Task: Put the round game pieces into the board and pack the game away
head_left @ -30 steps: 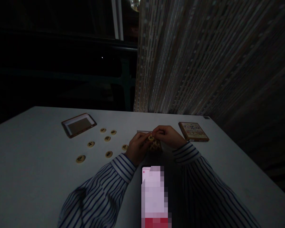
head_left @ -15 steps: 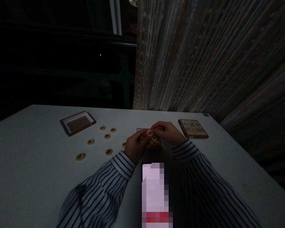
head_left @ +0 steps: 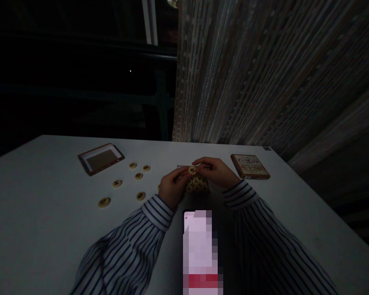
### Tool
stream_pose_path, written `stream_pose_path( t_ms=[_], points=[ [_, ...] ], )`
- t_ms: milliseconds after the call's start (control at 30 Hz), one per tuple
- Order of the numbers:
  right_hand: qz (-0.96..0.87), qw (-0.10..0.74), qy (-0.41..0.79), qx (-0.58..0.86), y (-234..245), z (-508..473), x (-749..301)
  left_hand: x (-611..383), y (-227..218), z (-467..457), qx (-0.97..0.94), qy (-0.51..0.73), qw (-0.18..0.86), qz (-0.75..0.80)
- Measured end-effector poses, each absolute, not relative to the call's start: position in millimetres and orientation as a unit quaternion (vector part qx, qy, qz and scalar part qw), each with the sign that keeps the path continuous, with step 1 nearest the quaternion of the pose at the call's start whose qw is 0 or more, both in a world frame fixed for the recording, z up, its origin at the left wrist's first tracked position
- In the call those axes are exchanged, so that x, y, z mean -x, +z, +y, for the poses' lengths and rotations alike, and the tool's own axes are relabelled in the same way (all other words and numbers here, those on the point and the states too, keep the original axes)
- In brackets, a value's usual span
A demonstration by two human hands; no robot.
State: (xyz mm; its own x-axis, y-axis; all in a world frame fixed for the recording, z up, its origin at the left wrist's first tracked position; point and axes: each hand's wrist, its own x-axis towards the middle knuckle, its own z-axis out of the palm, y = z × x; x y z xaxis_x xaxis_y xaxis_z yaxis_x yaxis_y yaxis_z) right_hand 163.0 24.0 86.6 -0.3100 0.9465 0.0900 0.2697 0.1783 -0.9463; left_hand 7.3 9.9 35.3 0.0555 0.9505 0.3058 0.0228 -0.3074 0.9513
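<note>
A round wooden Chinese chess piece point(head_left: 192, 170) with a dark character is pinched between my two hands, its face toward me. The fingers of my left hand point(head_left: 174, 184) are closed on its left side. From the right, the fingertips of my right hand point(head_left: 213, 170) grip its other edge. Just below the hands, more chess pieces point(head_left: 197, 186) fill a small box, partly hidden by my left hand. Several loose chess pieces point(head_left: 138, 176) lie spread on the table to the left, face up; one is nearly covered by my left hand.
On the white table point(head_left: 49, 229), an open box lid or tray point(head_left: 101, 159) lies at the back left. A flat printed box point(head_left: 250, 166) is at the right. A lit phone point(head_left: 199, 246) lies in front of me. A striped curtain point(head_left: 227, 73) hangs behind the table.
The pinched chess piece has moved slightly left and up and has been turned a little. My left hand has shifted slightly left, uncovering more of the pieces in the box.
</note>
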Motion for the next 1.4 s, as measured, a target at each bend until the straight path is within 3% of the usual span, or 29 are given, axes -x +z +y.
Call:
stream_pose_path(
  t_ms=[700,1133,1400],
  points=[
    [-0.739,0.345,0.367,0.446,87.3,19.6,-160.0,-2.9,38.0,12.3,-0.572,0.564,0.425,0.417],
    [-0.848,0.267,0.12,0.442,89.0,17.0,-159.3,-2.2,39.3,11.7,-0.548,0.569,0.44,0.427],
    [-0.871,0.241,0.067,0.422,90.3,16.7,-157.5,-2.4,33.6,14.2,-0.536,0.579,0.454,0.414]
  ],
)
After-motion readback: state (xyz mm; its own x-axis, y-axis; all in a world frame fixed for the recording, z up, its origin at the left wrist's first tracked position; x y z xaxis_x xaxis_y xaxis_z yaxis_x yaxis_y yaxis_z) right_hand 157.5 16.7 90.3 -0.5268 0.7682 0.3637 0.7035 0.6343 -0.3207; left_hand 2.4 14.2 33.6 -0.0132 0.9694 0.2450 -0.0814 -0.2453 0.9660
